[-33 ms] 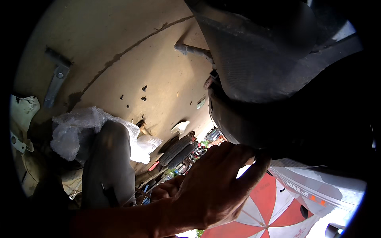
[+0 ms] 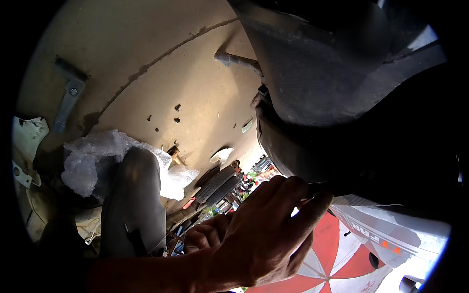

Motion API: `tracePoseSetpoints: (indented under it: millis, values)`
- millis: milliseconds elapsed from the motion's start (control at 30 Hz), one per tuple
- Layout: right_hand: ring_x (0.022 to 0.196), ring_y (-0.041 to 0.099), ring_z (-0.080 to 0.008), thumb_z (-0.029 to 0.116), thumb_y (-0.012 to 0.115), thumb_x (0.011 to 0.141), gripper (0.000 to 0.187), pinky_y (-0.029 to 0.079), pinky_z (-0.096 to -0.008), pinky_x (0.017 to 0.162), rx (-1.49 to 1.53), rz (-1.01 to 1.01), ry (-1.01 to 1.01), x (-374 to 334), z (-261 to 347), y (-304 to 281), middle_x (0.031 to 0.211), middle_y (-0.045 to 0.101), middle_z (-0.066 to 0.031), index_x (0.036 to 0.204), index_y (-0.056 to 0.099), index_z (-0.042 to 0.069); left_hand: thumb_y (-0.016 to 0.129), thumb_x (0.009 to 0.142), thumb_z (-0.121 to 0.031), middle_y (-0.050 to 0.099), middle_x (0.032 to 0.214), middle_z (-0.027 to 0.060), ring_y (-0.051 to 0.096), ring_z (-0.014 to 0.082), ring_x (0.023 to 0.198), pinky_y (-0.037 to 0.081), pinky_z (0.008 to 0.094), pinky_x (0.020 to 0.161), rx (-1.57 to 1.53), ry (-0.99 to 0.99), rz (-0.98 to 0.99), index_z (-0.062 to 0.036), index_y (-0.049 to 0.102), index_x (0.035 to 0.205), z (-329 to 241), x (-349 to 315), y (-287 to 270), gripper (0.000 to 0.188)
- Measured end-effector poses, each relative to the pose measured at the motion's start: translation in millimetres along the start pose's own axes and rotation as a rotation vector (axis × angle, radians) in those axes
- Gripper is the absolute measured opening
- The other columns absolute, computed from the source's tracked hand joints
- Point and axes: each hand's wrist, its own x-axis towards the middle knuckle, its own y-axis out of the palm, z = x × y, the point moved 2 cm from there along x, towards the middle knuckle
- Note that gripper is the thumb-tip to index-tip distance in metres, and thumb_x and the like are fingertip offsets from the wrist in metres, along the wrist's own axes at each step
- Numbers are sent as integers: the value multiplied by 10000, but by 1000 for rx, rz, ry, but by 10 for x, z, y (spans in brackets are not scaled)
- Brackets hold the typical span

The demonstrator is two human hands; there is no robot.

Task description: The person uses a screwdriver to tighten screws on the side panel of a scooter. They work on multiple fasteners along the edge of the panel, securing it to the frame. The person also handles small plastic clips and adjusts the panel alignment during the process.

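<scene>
My left hand (image 2: 266,227) reaches in from the lower left, its back toward me. Its thumb and fingertips pinch together at the shaded lower edge of a dark, textured panel (image 2: 312,88), apparently a vehicle's. Whatever they grip is small, dark and lost in shadow. Partly behind that wrist, my right hand (image 2: 205,235) shows only curled fingers; its arm and anything inside it are hidden. Right of the left hand runs a white panel with orange marks (image 2: 386,234).
Crumpled bubble wrap (image 2: 88,161) lies by my grey-trousered knee (image 2: 134,190). On the concrete floor (image 2: 146,29) are several small dark fasteners (image 2: 177,120) and a metal bracket (image 2: 68,100). Tyres (image 2: 220,185) and a red-and-white umbrella (image 2: 325,244) show beyond the hands.
My left hand has shifted slightly, and the bright gap between its thumb and fingers has narrowed. The right hand's curled fingers show a little more.
</scene>
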Motion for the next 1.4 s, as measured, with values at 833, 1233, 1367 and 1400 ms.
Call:
tracePoseSetpoints:
  millis: [833,1233,1367,1400]
  values:
    - [617,422,-83,247,646,978,417,334,-242,524,364,79,-14,610,-286,400,972,531,-30,1322,577,22,744,854,-156,683,1123,294,703,400,1035,566,438,933,491,-50,495,95,582,1259,-64,847,-222,503]
    - [507,415,-73,241,451,1120,364,372,-203,426,628,165,110,575,-315,417,920,590,-127,1389,589,39,809,786,-81,749,1183,124,675,222,1117,512,378,1005,174,-65,540,11,705,1185,-123,996,-158,423]
    - [580,481,-111,294,506,1100,330,453,-266,548,436,81,16,591,-235,433,924,609,-92,1311,583,52,825,805,-27,770,1101,43,702,162,1054,548,342,969,-27,-106,513,-32,732,1132,28,940,-129,340]
    - [646,531,-130,269,534,1089,324,489,-286,621,430,43,-2,589,-205,499,949,632,-97,1325,588,53,824,813,-22,772,1087,36,709,157,1044,553,336,968,-95,-123,475,-37,736,1125,56,898,-122,325]
